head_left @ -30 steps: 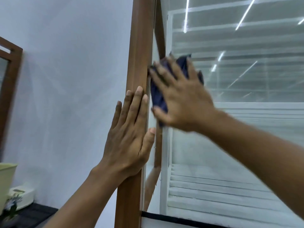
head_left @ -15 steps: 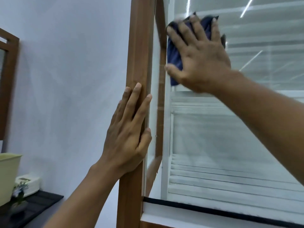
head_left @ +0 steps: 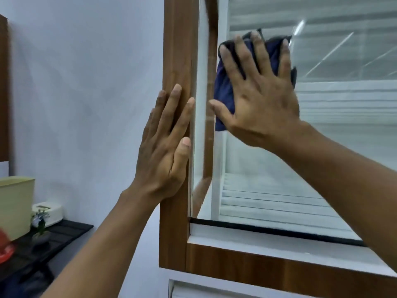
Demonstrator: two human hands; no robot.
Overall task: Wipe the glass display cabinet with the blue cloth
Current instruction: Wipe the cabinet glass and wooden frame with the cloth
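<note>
The glass display cabinet has a brown wooden frame and a large front pane that reflects ceiling lights. My right hand lies flat with spread straight fingers, pressing the dark blue cloth against the pane near its left edge. Most of the cloth is hidden under that hand. My left hand rests flat with straight fingers on the cabinet's left wooden post, the thumb at the post's corner.
A pale wall fills the left side. At lower left a black shelf carries a cream bin, a small white box and a small plant. A red object shows at the left edge.
My right hand carried the cloth up the pane, then came back down a little. The view shifted downward, so the cabinet's bottom rail shows. My left hand stayed on the post.
</note>
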